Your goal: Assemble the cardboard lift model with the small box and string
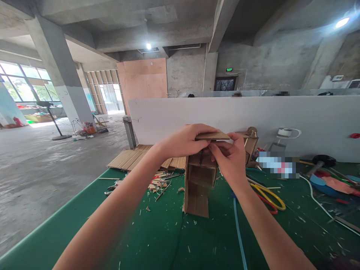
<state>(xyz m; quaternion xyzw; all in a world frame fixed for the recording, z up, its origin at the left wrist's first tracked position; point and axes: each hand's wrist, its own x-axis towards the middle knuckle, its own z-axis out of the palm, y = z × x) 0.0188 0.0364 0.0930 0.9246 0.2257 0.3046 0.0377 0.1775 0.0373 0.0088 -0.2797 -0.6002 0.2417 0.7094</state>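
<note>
A small flat piece of cardboard (216, 135) is raised above a brown cardboard structure (198, 204) with open compartments, which stands on the green table. My left hand (189, 139) grips the piece from the left, thumb below and fingers on top. On the other side, my right hand (231, 155) has its index finger at the piece's right end, while its thumb and other fingers are bent together beneath. Both hands sit over the top of the structure and hide part of it. Whether the piece touches the structure is hidden.
Flat cardboard sheets (132, 157) and a pile of thin sticks (159, 182) lie to the left. On the right are yellow-handled scissors (271, 197), a blue strip (239, 228) and a white cable (313, 197). A white partition (180, 112) stands behind.
</note>
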